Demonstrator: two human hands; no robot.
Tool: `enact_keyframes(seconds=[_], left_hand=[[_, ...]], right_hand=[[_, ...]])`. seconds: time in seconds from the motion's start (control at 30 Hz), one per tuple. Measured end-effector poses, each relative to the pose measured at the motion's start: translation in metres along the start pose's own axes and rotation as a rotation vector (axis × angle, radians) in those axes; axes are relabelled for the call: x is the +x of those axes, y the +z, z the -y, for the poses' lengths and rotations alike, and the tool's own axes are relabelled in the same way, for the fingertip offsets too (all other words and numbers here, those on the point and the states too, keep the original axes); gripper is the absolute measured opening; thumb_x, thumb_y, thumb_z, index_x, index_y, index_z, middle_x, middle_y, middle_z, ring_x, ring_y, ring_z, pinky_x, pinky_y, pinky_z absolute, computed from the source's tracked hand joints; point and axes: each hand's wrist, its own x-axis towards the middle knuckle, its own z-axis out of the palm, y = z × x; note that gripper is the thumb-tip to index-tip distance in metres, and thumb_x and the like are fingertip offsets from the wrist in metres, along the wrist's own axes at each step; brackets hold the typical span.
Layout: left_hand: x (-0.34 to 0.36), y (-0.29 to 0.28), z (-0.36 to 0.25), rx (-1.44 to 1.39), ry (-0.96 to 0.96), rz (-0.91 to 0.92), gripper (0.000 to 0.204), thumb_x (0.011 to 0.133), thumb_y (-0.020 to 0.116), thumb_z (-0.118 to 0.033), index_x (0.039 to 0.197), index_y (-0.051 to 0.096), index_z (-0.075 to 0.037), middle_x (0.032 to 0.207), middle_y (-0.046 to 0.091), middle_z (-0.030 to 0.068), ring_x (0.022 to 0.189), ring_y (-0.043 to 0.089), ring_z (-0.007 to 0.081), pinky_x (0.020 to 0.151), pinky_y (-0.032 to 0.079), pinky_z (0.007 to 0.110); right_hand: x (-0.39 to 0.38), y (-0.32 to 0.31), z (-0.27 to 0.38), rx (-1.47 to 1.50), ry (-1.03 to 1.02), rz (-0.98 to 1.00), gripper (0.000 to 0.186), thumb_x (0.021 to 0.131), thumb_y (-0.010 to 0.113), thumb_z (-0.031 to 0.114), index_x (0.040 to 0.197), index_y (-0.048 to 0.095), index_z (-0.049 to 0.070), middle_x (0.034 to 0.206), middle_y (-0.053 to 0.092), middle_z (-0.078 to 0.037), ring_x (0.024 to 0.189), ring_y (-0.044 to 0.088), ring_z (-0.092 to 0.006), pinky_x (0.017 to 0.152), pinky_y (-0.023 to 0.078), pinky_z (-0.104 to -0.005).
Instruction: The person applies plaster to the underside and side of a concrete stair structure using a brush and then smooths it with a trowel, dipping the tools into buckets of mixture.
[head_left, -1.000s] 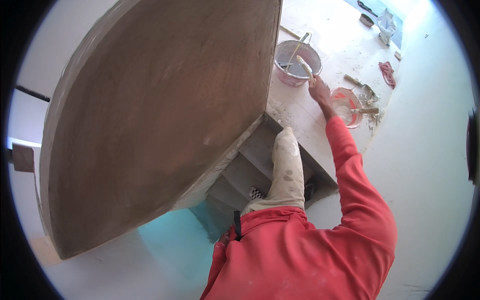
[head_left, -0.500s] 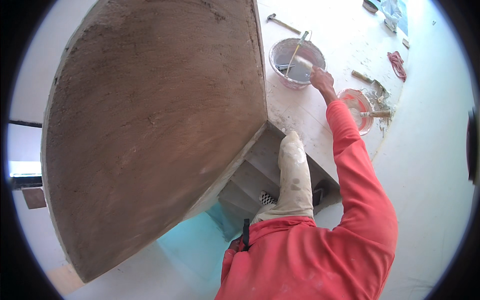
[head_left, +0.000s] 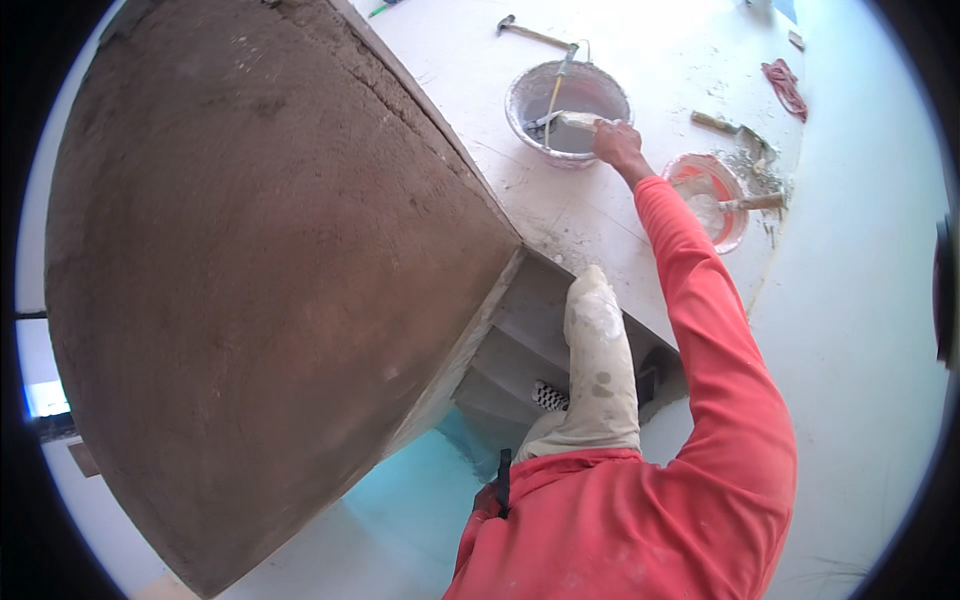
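Observation:
My right hand [head_left: 618, 148] grips a pale brush [head_left: 585, 119] over the grey bucket [head_left: 524, 92] of cloudy grey water, the brush head down inside it. A thin yellow-handled tool and a dark tool also lie in that bucket. To its right is a red bucket [head_left: 732, 174] with whitish paste and a wooden-handled tool [head_left: 750, 200] across it. My left hand [head_left: 486, 500] is mostly hidden at my waist, so its fingers cannot be made out.
A brown plastered wall [head_left: 260, 280] rises at left beside grey steps [head_left: 510, 310] under my leg. On the pale floor [head_left: 450, 70] lie a hammer [head_left: 536, 33], a wooden-handled tool [head_left: 720, 124], crumbled debris and a pink rag [head_left: 785, 90]. A pale wall stands at right.
My right hand has moved down a little and then left, carrying the brush from upright at the bucket's edge to lying lower inside it. The view has shifted.

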Motion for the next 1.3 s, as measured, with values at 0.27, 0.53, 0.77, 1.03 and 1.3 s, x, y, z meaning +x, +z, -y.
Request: enact_keyframes(seconds=[0.27,0.53,0.77,1.03,1.3], left_hand=[[-0.006,0.007,-0.012,0.23,0.094,-0.061,0.036,0.094,0.032,-0.026,0.111,0.054,-0.003,0.099,0.061,0.0103,0.089,0.06,0.0216,0.079,0.048,0.033],[-0.045,0.067,-0.08,-0.038,-0.212,-0.185,0.035,0.093,0.033,-0.015,0.12,0.047,0.001,0.111,0.056,0.0121,0.099,0.055,0.023,0.088,0.044,0.034],[-0.023,0.071,-0.097,0.167,-0.23,-0.24,0.033,0.092,0.041,-0.025,0.111,0.059,-0.005,0.099,0.061,0.0063,0.087,0.057,0.0153,0.077,0.044,0.026],[-0.026,0.09,-0.098,0.677,0.009,-0.071,0.034,0.091,0.045,-0.027,0.111,0.058,-0.004,0.096,0.061,0.0055,0.087,0.056,0.0144,0.079,0.045,0.027],[0.014,0.033,-0.045,0.397,0.134,0.067,0.041,0.088,0.054,-0.031,0.119,0.053,-0.004,0.112,0.06,0.0094,0.106,0.055,0.0198,0.09,0.04,0.028]], right_hand=[[0.036,0.01,0.012,0.001,-0.009,0.143,0.03,0.083,0.049,0.026,0.101,0.065,0.009,0.107,0.062,-0.013,0.103,0.058,-0.0268,0.085,0.046,-0.036],[0.093,0.074,-0.021,0.196,-0.048,0.195,0.03,0.082,0.052,0.021,0.102,0.063,0.002,0.104,0.06,-0.021,0.101,0.057,-0.0337,0.086,0.046,-0.0408],[0.095,0.084,-0.021,0.117,-0.042,0.243,0.024,0.077,0.053,0.006,0.098,0.063,-0.001,0.104,0.06,-0.022,0.097,0.059,-0.0352,0.083,0.049,-0.0407],[0.09,0.071,-0.022,0.289,-0.04,-0.153,0.028,0.08,0.048,0.014,0.101,0.062,0.001,0.1,0.061,-0.022,0.094,0.058,-0.0386,0.083,0.047,-0.0435],[0.049,0.008,-0.068,0.306,-0.205,-0.498,0.036,0.082,0.057,0.026,0.112,0.057,0.008,0.111,0.057,-0.016,0.107,0.051,-0.033,0.09,0.04,-0.0419]])
